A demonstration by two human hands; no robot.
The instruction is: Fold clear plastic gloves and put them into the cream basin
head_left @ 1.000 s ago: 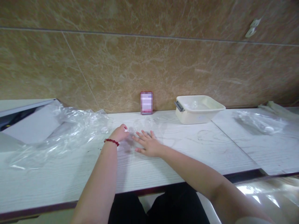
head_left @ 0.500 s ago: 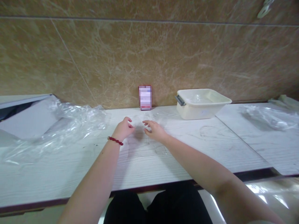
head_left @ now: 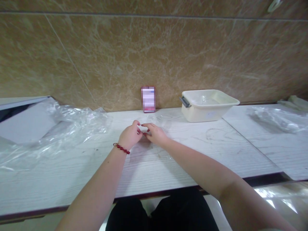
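Over the middle of the white wood-grain table, my left hand (head_left: 131,136) and my right hand (head_left: 156,134) face each other with bent fingers. Their fingertips nearly meet. A gap shows between thumb and forefinger on each hand, and I see nothing held there. A red bead bracelet (head_left: 122,148) circles my left wrist. Faint clear outlines, perhaps thin plastic, lie on the table around my right hand; their kind cannot be made out. Just beyond my fingers, a phone (head_left: 149,100) with a blurred screen stands upright against the wall.
A cream plastic tub (head_left: 204,113) with a grey side latch stands at the back right. Crumpled clear plastic (head_left: 81,123) spreads at left, beside and over a white box (head_left: 26,126). More clear plastic (head_left: 279,120) lies far right. The marbled wall (head_left: 115,57) closes off the back.
My two hands have come closer together, the left moving right and the right moving slightly left. The view has shifted a little; the tub, phone and plastic stay in place.
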